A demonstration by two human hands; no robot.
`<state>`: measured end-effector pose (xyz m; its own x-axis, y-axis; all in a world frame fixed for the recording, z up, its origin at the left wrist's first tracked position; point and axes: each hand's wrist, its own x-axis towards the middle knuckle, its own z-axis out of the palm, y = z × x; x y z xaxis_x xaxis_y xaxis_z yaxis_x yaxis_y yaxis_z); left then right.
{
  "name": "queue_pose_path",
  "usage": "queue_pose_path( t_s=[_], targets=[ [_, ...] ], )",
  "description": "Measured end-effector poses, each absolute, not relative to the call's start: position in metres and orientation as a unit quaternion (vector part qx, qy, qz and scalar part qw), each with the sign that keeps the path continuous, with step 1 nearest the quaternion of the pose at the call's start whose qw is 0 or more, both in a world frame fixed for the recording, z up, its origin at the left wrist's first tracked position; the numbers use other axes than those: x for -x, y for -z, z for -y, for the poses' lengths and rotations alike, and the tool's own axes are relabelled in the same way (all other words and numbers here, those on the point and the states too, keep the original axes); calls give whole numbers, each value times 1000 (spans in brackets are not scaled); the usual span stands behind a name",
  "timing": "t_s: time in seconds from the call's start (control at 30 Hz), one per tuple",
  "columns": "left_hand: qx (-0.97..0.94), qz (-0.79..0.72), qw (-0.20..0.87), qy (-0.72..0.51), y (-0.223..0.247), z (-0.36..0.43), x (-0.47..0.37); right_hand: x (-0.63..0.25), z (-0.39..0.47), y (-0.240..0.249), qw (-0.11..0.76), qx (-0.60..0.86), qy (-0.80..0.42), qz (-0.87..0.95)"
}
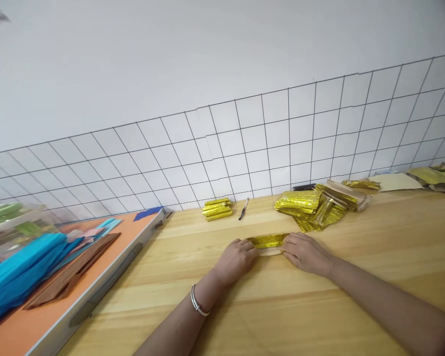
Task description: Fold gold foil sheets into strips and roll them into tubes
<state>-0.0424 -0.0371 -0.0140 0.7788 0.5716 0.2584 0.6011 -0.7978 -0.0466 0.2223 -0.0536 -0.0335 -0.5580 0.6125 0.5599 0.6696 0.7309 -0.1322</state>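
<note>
A strip of gold foil paper (269, 241) with a pale underside lies on the wooden table between my two hands. My left hand (237, 259) grips its left end, fingers curled over the edge. At the other end my right hand (307, 253) grips it the same way. The near edge of the strip shows the pale side, so it looks partly folded or rolled. Beyond my right hand sits a pile of gold foil paper sheets (298, 201). Several rolled gold pieces (217, 209) are stacked further left, with a pen (244, 209) beside them.
A black wire grid (241, 143) stands against the white wall behind the wooden table (163, 287). On the left, an orange board (96, 252) carries blue folded paper (25, 267) and brown strips (74, 272). More paper (395, 182) lies along the back right.
</note>
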Motion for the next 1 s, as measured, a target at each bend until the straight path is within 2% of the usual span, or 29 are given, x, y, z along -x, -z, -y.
queue_pose_path(
  t_s=[0.43,0.7,1.0],
  targets=[
    [933,338,34,117,17,39,39,-227,46,41,164,467,-25,869],
    [944,301,101,91,2,47,33,-227,47,39,191,468,4,863],
    [957,252,123,78,0,48,33,-228,40,36,271,444,25,854]
  ],
)
